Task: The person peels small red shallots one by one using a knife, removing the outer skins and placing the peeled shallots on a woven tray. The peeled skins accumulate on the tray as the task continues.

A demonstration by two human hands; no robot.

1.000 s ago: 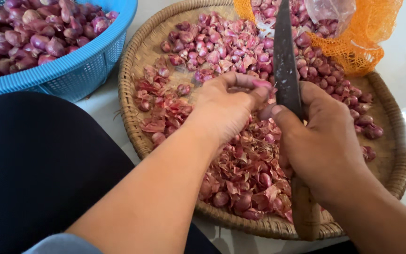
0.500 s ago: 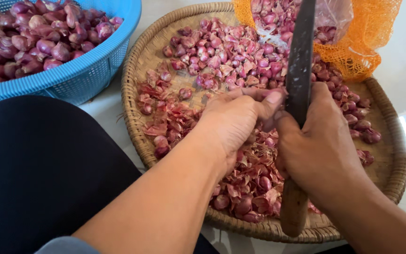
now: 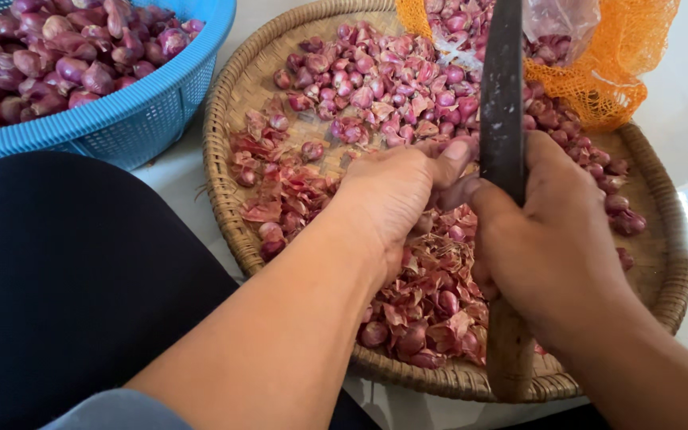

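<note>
Peeling shallots over a round woven tray (image 3: 662, 295), mid-stroke on a single bulb. Right hand (image 3: 555, 239) clenched around a long knife (image 3: 502, 119), wooden handle (image 3: 510, 358) pointing back toward the body, dark blade running up and away past the thumb. Left hand (image 3: 396, 191) curled, fingertips pinched against the flat of the blade near its base; almost certainly grasping one shallot there, but bulb itself hidden between fingers and thumb, so cannot confirm shape or how much skin remains. Judged step: trimming or stripping skin from the held bulb. Next move likely calls for a short, controlled pull of the blade edge with left fingertips kept clear, then a drop of the cleaned bulb and a reach for another. Heap of loose papery skins (image 3: 431, 295) directly beneath both hands, pink-red, dry, curled, with a few small bulbs mixed in. Unpeeled shallots (image 3: 376, 80) piled at far side of tray, glossy purple-pink, small, some paired cloves. More spilling from an orange mesh sack (image 3: 623, 64) at the far right rim. Blue plastic basket (image 3: 121, 119) at left, off the tray, filled with darker purple shallots. Dark-clothed knee (image 3: 65, 287) at lower left.
</note>
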